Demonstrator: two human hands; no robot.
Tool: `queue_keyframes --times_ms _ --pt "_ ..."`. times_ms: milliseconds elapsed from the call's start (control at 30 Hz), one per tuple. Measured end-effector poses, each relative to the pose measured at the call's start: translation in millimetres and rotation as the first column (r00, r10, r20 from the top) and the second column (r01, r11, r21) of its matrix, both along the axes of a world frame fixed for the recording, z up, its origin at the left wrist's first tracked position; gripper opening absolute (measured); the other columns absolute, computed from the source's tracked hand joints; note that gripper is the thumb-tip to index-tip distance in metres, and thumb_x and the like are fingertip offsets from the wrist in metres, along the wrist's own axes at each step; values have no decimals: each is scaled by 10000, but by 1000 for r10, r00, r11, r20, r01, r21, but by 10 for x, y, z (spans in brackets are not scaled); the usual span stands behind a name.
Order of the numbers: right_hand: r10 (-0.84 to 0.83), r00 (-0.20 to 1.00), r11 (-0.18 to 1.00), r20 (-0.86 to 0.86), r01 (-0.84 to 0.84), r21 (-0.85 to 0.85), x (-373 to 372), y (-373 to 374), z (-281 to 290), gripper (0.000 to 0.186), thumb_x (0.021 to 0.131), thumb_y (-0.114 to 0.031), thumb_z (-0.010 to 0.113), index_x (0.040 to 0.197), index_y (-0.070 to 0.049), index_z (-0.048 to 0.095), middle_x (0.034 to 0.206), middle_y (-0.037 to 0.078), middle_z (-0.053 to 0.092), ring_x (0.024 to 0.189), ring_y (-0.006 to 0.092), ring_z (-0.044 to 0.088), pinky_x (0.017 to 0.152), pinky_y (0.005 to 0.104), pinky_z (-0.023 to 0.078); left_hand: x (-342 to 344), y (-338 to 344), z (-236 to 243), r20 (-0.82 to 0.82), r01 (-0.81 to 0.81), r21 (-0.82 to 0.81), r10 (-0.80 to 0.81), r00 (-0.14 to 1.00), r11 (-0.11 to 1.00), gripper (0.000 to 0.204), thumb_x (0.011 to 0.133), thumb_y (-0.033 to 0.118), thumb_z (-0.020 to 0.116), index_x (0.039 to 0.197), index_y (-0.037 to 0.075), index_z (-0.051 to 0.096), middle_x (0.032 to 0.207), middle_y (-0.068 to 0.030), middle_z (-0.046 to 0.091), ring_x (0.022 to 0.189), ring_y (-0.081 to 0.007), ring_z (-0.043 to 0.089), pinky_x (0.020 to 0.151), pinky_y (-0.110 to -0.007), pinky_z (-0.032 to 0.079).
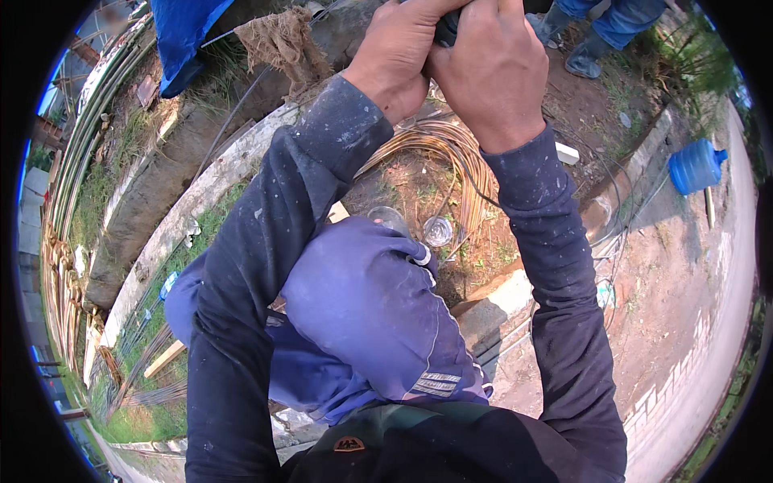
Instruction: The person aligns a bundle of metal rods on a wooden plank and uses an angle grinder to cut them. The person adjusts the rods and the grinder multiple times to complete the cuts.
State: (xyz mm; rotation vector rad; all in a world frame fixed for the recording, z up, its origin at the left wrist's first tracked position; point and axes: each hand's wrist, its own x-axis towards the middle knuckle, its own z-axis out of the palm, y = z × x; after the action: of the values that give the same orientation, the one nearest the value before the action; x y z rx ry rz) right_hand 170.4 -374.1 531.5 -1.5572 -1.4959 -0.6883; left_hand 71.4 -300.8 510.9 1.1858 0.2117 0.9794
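Both hands are up at the top edge of the view, which cuts off part of the fingers: the left hand [394, 63] and the right hand [495, 76] meet there, with almost no gap between them. Below them, a patch of bare soil [407, 183] opens between the forearms, bounded on the lower side by the wearer's bent knee [346, 266] and a rough concrete block [493, 304]. On the left, a long concrete curb [165, 233] curves up toward the hands, with a strip of grass along its inner side. Right of the right sleeve [535, 209], pale paved ground [660, 266] gives broad open room.

Counted: one coil [475, 173] of thin brown rods or wire, one blue water jug [696, 167] on its side, one blue tarpaulin [181, 40], one piece of burlap [282, 48], one clear plastic container [437, 231] near the coil, and two boots on another person at the upper right.

The fingers of both hands are clenched round a dark object [445, 30] held between them; only a small blackish part shows, so its shape and kind cannot be told.
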Motion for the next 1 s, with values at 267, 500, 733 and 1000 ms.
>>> queue_keyframes --times_ms 267,500,733,1000 --pt "-110 809 551 -578 -434 -713 -514 -32 -2013 484 771 -199 771 1114 34 521 990 221 639 881 424 658 782 450 531 -743 253 -2111 -204 -158 -607 40 978 779 376 877 262 754 1144 44 604 1049 -62 679 976 -194 654 899 -391 517" --pt "-511 -306 574 -803 -817 -54 -744 -62 -3059 302 842 -96 744 1077 3 582 901 115 675 636 144 658 542 277 528 -953 573 -2912 -191 35 -715 -243 951 698 467 882 267 753 1234 58 528 1099 -69 632 1004 -179 615 874 -394 521" --pt "-618 -561 559 -550 -806 194 -667 231 -3285 237 891 -75 628 1114 -7 583 733 42 568 519 137 549 485 307 479 -1007 744 -3387 -62 109 -812 -272 960 573 512 895 253 739 1293 51 487 1210 -126 627 1138 -240 609 952 -473 520" --pt "-525 -90 494 -846 -842 -216 -743 -81 -3382 219 878 -143 655 1035 1 602 663 31 567 465 120 511 452 295 435 -1121 540 -3347 -117 118 -858 -413 903 500 475 880 240 742 1268 53 541 1183 -108 637 1131 -241 612 1003 -485 473"
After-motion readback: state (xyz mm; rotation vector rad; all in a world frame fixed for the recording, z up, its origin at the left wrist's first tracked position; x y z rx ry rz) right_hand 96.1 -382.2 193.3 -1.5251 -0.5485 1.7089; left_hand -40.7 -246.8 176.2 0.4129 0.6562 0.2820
